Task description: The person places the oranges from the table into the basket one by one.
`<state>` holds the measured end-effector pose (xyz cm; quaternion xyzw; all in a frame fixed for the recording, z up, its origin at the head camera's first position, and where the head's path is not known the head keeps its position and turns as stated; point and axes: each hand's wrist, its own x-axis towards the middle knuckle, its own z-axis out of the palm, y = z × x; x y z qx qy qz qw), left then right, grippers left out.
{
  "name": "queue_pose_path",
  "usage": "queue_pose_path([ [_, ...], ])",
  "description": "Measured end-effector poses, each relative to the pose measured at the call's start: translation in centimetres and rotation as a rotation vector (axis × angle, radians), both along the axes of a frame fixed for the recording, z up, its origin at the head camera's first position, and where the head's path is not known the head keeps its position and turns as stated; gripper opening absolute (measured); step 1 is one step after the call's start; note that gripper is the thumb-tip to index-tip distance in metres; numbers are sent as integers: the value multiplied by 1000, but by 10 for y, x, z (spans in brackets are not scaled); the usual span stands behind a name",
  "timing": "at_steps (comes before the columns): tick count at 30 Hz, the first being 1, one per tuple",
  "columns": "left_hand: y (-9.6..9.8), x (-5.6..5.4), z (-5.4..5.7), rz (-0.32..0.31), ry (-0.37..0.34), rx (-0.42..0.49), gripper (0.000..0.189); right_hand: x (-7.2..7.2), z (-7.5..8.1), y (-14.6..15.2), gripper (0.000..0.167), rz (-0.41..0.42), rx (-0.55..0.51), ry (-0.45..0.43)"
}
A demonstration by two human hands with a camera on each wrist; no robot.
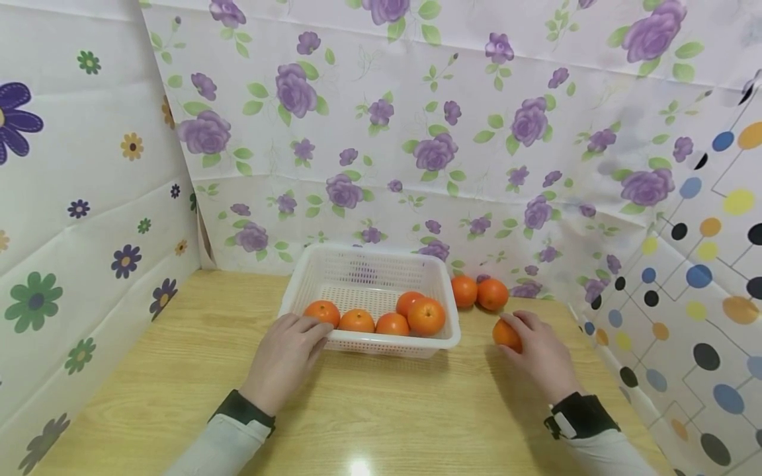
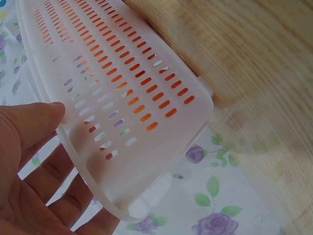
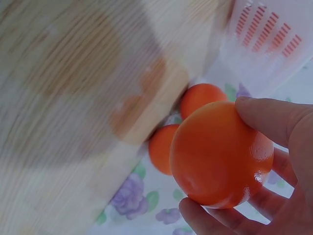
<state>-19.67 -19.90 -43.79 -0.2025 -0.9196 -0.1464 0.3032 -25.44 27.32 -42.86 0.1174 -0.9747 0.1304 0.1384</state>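
Note:
A white perforated plastic basket (image 1: 369, 343) stands on the table with several oranges (image 1: 426, 316) lying along its near side. At its near left corner my left hand (image 1: 287, 357) grips the rim, thumb outside and fingers reaching over, as the left wrist view shows with the basket wall (image 2: 146, 181) close up. To the right of the basket my right hand (image 1: 543, 354) holds an orange (image 3: 220, 154) between thumb and curled fingers. Behind that hand two more oranges (image 1: 492, 294) sit side by side on the table, next to the basket's right wall.
The wooden table (image 1: 381, 410) ends at the back against a hanging cloth (image 1: 369, 132) with purple roses. A flower-printed cloth (image 1: 77, 218) rises at the left and a dotted one (image 1: 702, 284) at the right, near my right hand.

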Motion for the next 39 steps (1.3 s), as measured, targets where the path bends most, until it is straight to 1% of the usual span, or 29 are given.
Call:
queue_pose_path([
  [10,0,0,-1,0,0,-2,29,-2,3,-12,66,38,15,6],
  [21,1,0,0,-2,6,-7,29,0,4,-23,65,107,-7,56],
  [27,0,0,-1,-2,9,-5,29,0,6,-32,68,131,-17,51],
  [33,0,0,-1,-8,17,-4,29,-3,9,-40,68,149,-8,60],
  [39,0,0,0,-6,14,-8,29,-6,12,-49,68,185,-1,81],
])
